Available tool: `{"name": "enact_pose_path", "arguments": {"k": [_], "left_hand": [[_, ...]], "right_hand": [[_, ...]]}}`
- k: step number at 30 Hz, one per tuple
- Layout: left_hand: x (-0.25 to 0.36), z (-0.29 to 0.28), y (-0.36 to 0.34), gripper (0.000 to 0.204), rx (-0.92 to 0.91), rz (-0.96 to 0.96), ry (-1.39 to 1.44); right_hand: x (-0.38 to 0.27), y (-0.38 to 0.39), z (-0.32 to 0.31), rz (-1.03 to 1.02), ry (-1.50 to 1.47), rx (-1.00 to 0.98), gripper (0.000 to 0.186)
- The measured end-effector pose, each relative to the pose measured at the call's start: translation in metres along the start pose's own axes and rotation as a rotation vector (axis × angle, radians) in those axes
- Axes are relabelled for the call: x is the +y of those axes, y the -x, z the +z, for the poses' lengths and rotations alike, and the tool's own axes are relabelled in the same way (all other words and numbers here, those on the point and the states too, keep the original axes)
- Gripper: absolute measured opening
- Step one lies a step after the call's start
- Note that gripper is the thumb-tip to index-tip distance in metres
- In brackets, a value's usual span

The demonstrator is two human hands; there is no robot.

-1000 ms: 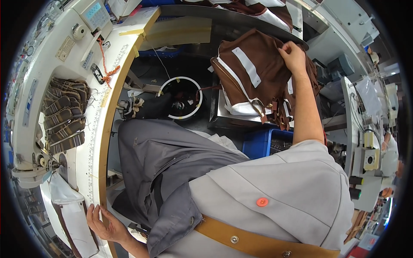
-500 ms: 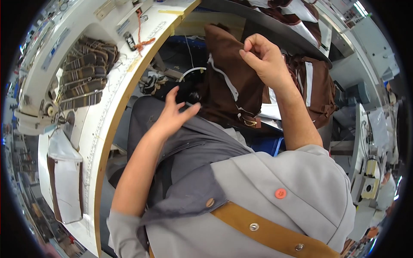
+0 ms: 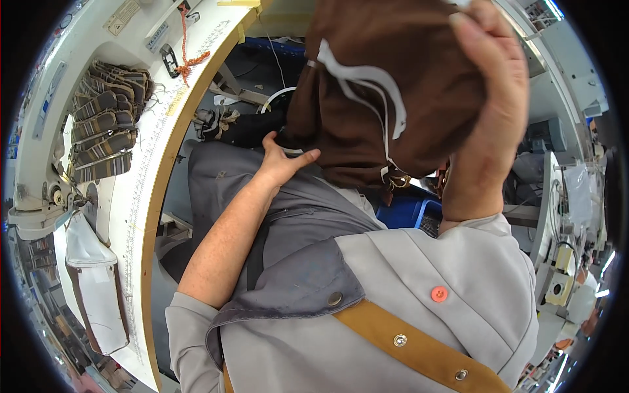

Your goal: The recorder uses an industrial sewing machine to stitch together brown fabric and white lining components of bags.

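Note:
A large brown fabric piece [image 3: 367, 98] hangs in front of me at the top, its upper edge out of view. A white strip [image 3: 367, 75] curves loosely across it, and something gold and chain-like [image 3: 401, 181] shows at its lower edge. My right hand [image 3: 498, 65], slightly blurred, grips the fabric's upper right side, thumb towards me. At the lower left edge of the cloth, my left hand [image 3: 283, 164] has its thumb and forefinger spread. Its thumb tip overlaps the fabric, and I cannot tell whether they touch.
To the left, a white sewing machine table [image 3: 147, 196] holds striped fabric pieces [image 3: 108, 124], a white-and-brown pouch-like piece [image 3: 98, 288] and orange cord [image 3: 190, 62]. A blue crate [image 3: 400, 213] sits below the cloth. At right stands a white table [image 3: 547, 216].
My right hand has closed on the brown fabric and raised it up and towards me. My left hand has shifted slightly right, near its lower edge.

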State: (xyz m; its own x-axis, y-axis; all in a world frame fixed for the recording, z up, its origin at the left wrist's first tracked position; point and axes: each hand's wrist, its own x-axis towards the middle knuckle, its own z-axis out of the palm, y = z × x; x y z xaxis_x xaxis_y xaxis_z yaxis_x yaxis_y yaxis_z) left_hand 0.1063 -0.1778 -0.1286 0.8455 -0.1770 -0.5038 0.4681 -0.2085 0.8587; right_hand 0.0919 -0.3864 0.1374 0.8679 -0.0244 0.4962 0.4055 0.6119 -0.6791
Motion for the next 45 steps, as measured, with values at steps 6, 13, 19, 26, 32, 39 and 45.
{"name": "enact_pose_path", "arguments": {"k": [6,13,19,26,32,39,45], "left_hand": [[-0.005,0.000,-0.001,0.124,-0.156,-0.157,0.388],[0.038,0.000,0.047,0.049,-0.239,0.003,0.585],[-0.001,-0.078,0.060,0.038,0.057,0.178,0.438],[0.008,-0.125,0.107,0.037,0.176,0.269,0.154],[0.022,-0.163,0.165,0.052,0.320,0.273,-0.042],[0.065,-0.144,0.222,0.038,0.355,0.414,-0.657],[0.074,-0.163,0.282,0.036,0.796,0.719,-0.332]], "right_hand": [[-0.001,-0.014,0.023,-0.184,-0.303,0.198,0.020],[-0.036,-0.032,-0.053,-0.193,0.023,0.462,0.009],[-0.081,-0.031,-0.171,0.050,0.101,0.518,0.009],[-0.107,-0.009,-0.233,-0.088,0.361,0.704,0.018],[-0.145,-0.006,-0.319,-0.060,0.486,0.890,0.027],[-0.108,0.014,-0.355,0.329,1.687,0.467,0.019],[-0.043,-0.005,-0.256,-0.265,1.998,0.144,0.031]]}}
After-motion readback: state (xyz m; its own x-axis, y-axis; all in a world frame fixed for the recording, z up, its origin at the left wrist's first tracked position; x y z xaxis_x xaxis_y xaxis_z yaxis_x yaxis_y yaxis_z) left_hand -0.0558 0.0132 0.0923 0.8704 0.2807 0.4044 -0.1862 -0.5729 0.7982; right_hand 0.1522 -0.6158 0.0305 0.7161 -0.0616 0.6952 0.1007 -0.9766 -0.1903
